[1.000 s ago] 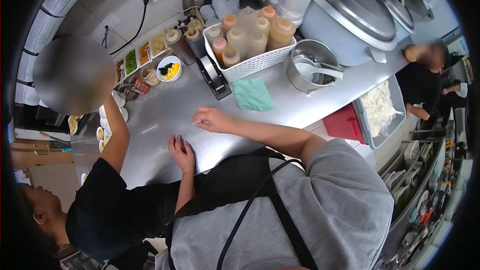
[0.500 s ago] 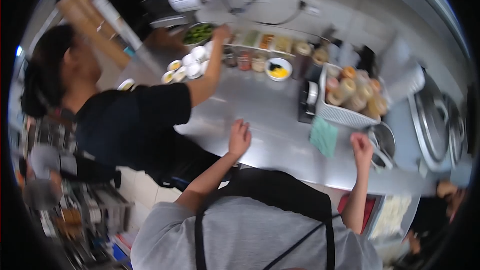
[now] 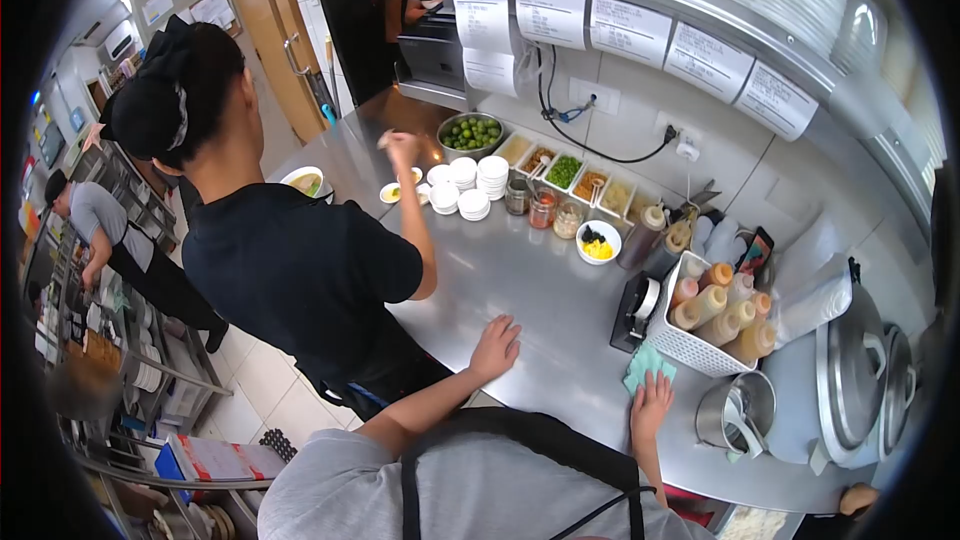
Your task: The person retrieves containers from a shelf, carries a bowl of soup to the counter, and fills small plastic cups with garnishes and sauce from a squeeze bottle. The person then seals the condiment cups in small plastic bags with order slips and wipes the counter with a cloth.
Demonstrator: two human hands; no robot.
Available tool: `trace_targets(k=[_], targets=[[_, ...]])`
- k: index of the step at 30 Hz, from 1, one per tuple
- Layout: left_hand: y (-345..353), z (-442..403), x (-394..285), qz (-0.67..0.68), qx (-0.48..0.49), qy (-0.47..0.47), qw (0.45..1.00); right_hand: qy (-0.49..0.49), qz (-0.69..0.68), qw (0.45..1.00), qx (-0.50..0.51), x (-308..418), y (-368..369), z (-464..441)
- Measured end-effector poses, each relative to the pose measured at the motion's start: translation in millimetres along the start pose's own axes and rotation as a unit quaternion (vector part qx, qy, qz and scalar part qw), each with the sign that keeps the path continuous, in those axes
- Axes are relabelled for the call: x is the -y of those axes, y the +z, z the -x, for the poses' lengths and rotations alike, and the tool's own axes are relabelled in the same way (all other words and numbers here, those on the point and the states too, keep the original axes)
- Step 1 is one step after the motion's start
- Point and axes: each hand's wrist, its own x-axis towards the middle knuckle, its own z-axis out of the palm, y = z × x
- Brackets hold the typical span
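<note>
My left hand (image 3: pixel 495 348) rests near the front edge of the steel counter (image 3: pixel 520 285), fingers loosely extended and holding nothing. My right hand (image 3: pixel 652 403) lies with outstretched fingers over the lower edge of a crumpled green cloth (image 3: pixel 645 364), touching it. Just above the cloth is a black device with a white roll (image 3: pixel 632 310). To the right of that hand stands a metal pot (image 3: pixel 712 422) with utensil handles in it. A white bowl (image 3: pixel 599 242) with yellow and black food sits farther back on the counter.
A co-worker (image 3: pixel 300 280) in black stands at my left, one hand over small cups. A white basket (image 3: pixel 712 355) of squeeze bottles is at the right. Stacked white cups (image 3: pixel 474 204), a bowl of green limes (image 3: pixel 470 134) and topping trays (image 3: pixel 564 172) line the back.
My right hand has moved left and down onto the green cloth from beside the pot. My left hand has settled on the counter. The co-worker's hand has left the lime bowl; the view has tilted up.
</note>
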Motion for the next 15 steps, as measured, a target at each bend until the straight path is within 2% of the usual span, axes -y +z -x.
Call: trace_targets(k=[10,15], targets=[[1.9,-2.7,-1.8,0.014,-0.015,-0.001,1.0,0.002,0.022,1.0,-0.004,6.0,-5.3,-1.7],[3.2,-3.8,-6.0,0.019,-0.022,0.029,0.999,0.008,0.034,0.999,-0.023,8.1,-7.6,-1.7]])
